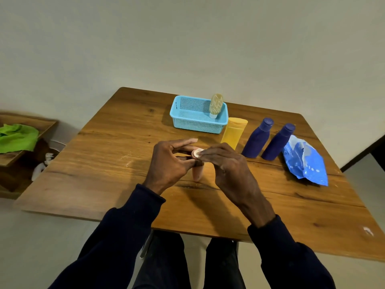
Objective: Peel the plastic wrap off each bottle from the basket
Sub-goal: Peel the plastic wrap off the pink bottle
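Note:
A small pink bottle with a white cap stands upright on the wooden table between my hands. My left hand pinches it just below the cap, forefinger stretched out above. My right hand pinches at the cap from the right. Whether wrap is on it cannot be told. Behind, a light blue basket holds one beige patterned bottle standing cap down. A yellow bottle and two dark blue bottles stand to the right of the basket.
A crumpled blue plastic wrap lies at the right, beside the blue bottles. A low wooden shelf with a green cloth stands left of the table. The wall runs close behind the table's far edge.

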